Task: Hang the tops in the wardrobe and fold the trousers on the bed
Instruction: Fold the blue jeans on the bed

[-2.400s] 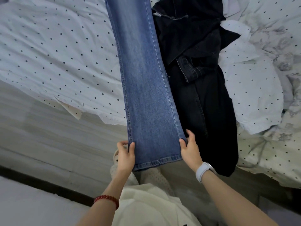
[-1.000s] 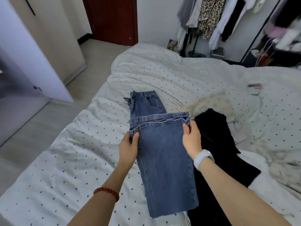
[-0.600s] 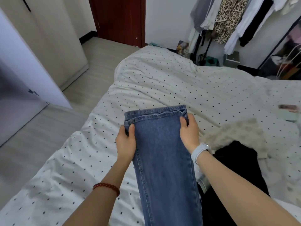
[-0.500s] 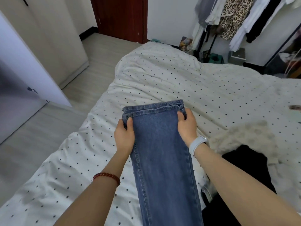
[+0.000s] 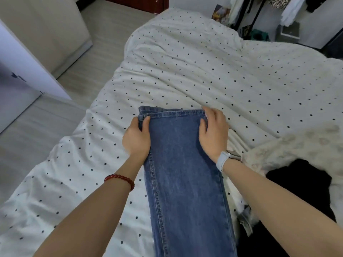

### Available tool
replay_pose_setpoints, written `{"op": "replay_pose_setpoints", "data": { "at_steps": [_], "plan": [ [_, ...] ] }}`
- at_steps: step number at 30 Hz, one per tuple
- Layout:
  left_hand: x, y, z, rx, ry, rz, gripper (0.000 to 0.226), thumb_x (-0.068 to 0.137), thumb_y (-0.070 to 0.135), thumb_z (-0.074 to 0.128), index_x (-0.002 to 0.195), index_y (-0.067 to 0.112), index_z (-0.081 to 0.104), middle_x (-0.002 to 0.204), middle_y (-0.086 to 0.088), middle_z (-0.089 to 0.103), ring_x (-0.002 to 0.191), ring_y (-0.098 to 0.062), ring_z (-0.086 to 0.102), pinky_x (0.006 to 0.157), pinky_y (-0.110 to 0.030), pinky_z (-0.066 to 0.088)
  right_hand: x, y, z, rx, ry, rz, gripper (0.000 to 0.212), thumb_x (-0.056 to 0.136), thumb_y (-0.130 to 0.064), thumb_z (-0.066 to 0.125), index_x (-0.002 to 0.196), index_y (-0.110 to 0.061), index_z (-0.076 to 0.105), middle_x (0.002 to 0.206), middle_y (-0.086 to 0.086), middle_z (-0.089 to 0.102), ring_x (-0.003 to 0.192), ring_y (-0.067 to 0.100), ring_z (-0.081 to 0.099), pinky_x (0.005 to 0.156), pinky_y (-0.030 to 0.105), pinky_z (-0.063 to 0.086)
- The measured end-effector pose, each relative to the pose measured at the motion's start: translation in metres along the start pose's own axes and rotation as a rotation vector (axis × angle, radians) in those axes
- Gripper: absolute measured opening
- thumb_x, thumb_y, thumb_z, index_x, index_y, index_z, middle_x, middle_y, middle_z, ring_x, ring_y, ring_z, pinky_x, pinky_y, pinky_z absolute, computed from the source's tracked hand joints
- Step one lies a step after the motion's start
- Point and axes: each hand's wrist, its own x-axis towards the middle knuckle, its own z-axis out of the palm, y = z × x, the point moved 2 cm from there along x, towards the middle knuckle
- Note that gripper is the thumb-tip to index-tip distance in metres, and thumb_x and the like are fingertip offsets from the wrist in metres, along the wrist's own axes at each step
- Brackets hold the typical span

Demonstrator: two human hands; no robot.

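The blue denim trousers (image 5: 185,173) lie doubled lengthwise on the white black-dotted bedcover (image 5: 204,67), hems at the far end, so folding looks begun but unfinished; a black garment (image 5: 300,184) and a cream fluffy one (image 5: 297,147) wait alongside. The left hand (image 5: 136,139) pinches the left hem corner, and the right hand (image 5: 213,132) grips the right edge, fingers partly spread
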Motion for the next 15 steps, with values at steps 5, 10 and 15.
{"op": "replay_pose_setpoints", "data": {
  "at_steps": [5, 10, 15],
  "plan": [
    [0.007, -0.002, 0.011, 0.222, -0.087, -0.081, 0.044, 0.096, 0.044, 0.042, 0.115, 0.005, 0.051, 0.121, -0.016, 0.051, 0.114, -0.032, 0.044, 0.089, -0.043, 0.036, -0.017, -0.002, 0.018, -0.271, -0.466, -0.221, 0.050, 0.097, -0.034, 0.020, 0.144, -0.021, 0.033, 0.151, 0.009, 0.030, 0.139, 0.027, 0.025, 0.111, 0.053, 0.016],
    [-0.009, 0.024, -0.001, 0.423, -0.094, 0.196, 0.057, 0.097, 0.038, 0.042, 0.147, 0.017, 0.023, 0.156, -0.011, 0.015, 0.143, -0.029, 0.013, 0.111, -0.050, 0.013, -0.018, -0.002, 0.015, -0.375, -0.703, -0.129, 0.050, 0.101, -0.037, 0.014, 0.149, -0.029, 0.001, 0.158, 0.000, -0.007, 0.145, 0.019, -0.008, 0.114, 0.047, -0.005],
    [-0.122, -0.006, -0.009, 0.512, -0.245, 0.685, 0.058, 0.097, 0.049, 0.021, 0.142, 0.016, 0.037, 0.151, -0.013, 0.029, 0.140, -0.033, 0.016, 0.109, -0.057, 0.007, -0.073, 0.002, -0.014, -0.463, -0.740, -0.269, 0.071, 0.085, -0.049, -0.012, 0.149, -0.024, 0.003, 0.158, 0.005, -0.002, 0.145, 0.021, -0.005, 0.113, 0.050, -0.009]
  ]
}}
